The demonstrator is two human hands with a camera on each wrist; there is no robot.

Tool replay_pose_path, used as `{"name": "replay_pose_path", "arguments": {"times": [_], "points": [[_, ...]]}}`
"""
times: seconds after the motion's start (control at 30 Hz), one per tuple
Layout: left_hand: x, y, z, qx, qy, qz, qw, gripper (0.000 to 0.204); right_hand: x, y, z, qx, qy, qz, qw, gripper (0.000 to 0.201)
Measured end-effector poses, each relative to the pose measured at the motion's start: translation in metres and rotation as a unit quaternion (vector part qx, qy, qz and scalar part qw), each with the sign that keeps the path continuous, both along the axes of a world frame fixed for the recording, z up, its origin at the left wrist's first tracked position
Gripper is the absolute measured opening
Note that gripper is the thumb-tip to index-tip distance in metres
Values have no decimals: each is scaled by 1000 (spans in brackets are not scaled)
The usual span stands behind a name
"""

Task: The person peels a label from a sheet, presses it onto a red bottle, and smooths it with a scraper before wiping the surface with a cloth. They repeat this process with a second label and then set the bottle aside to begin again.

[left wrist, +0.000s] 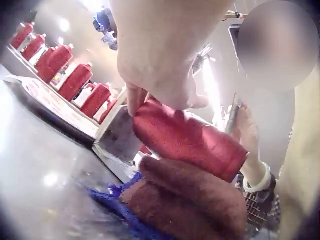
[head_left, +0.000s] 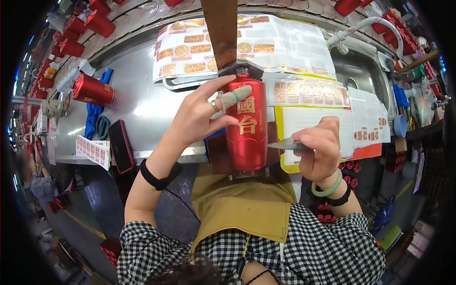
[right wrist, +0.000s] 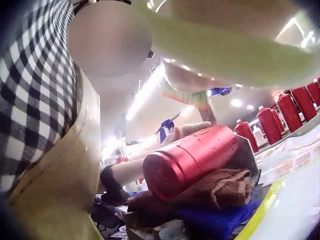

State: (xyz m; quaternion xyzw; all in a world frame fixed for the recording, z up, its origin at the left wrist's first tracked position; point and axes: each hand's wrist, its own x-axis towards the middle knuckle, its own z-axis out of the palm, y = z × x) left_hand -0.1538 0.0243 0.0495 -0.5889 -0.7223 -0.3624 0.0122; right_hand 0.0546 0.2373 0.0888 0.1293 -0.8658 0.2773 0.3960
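Note:
A red bottle with gold characters lies on its back, its capped neck away from me. My left hand grips its upper part, fingers across the front and thumb at the left side. A pale finger cover is on one finger. In the right wrist view a folded brown cloth lies beneath the bottle. My right hand pinches a thin grey pointed blade, whose tip points at the bottle's lower right side. In the left wrist view the blade stands beyond the bottle.
Sheets of gold-and-red stickers cover the bench behind the bottle. Another red bottle lies left, near a phone and a sticker strip. At right are a yellow-edged sheet and a sink with a faucet.

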Motion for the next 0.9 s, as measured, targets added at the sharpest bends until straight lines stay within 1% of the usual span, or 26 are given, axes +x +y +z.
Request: {"name": "replay_pose_path", "arguments": {"times": [0.03, 0.07, 0.13, 0.17, 0.2, 0.27, 0.3, 0.33, 0.37, 0.4, 0.43, 0.47, 0.53, 0.57, 0.6, 0.63, 0.67, 0.7, 0.73, 0.77, 0.8, 0.83, 0.87, 0.9], "points": [[-1, 3, 1, 23, 10, 3, 1000, 59, -1, 2, 0, 0, -3, -6, 1000, 36], [-2, 6, 4, 24, 9, 3, 1000, 59, -4, 4, 1, 1, -4, -6, 1000, 36], [-5, 13, 13, -30, -17, 11, 999, 48, -16, 11, 5, 50, 9, -9, 999, 37], [-10, 17, 17, -76, -26, 13, 997, 45, -24, 9, 11, 65, 13, -18, 998, 36], [-13, 21, 15, -74, -25, 14, 997, 45, -33, 9, 18, 67, 14, -17, 997, 36], [-14, 29, 3, 50, -80, 37, 995, 36, -49, 7, 28, 196, 27, -29, 980, 31], [-17, 26, -6, 52, -109, 43, 992, 48, -54, 2, 28, 203, 0, -14, 979, 31], [-15, 23, -8, 54, -107, 41, 992, 48, -59, -4, 24, 210, -28, 0, 977, 31], [-8, 18, -10, 117, -230, 61, 964, 58, -60, -9, 10, 210, -50, 45, 975, 34], [-2, 13, -11, 175, -350, 78, 917, 69, -55, -21, 10, 215, -51, 110, 969, 32], [-2, 4, -4, 160, -359, 90, 915, 86, -50, -33, 16, 215, -75, 166, 959, 31], [-5, -3, -3, 176, -356, 113, 911, 92, -48, -43, 21, 214, -99, 225, 945, 29], [-9, -12, 9, 194, -338, 152, 908, 99, -73, -39, 14, 250, -117, 155, 948, 25], [-8, -16, 14, 194, -336, 154, 908, 99, -93, -29, 11, 184, -128, 119, 967, 25], [-6, -20, 19, 194, -343, 166, 904, 106, -114, -16, 11, 184, -71, 88, 976, 15], [-3, -24, 23, 194, -349, 176, 900, 113, -129, -7, 19, 205, -42, 45, 977, 15], [2, -26, 24, 195, -347, 177, 900, 113, -135, -1, 27, 225, -13, 0, 974, 14], [9, -27, 24, 201, -361, 193, 890, 112, -131, 0, 26, 225, -12, -1, 974, 14], [17, -29, 23, 206, -377, 208, 879, 110, -122, 0, 22, 251, -11, 38, 967, 17], [25, -32, 20, 188, -405, 214, 869, 105, -112, -3, 15, 278, -11, 75, 958, 22], [33, -36, 10, 178, -441, 214, 853, 102, -90, -15, -8, 300, 17, 91, 949, 21], [42, -37, 1, 161, -492, 212, 829, 100, -66, -22, -4, 335, 37, 155, 929, 22], [50, -34, -5, 145, -541, 210, 801, 98, -51, -27, 9, 286, -13, 288, 914, 22], [61, -29, -7, 134, -571, 195, 786, 98, -51, -25, 11, 234, -43, 298, 924, 23]]}}
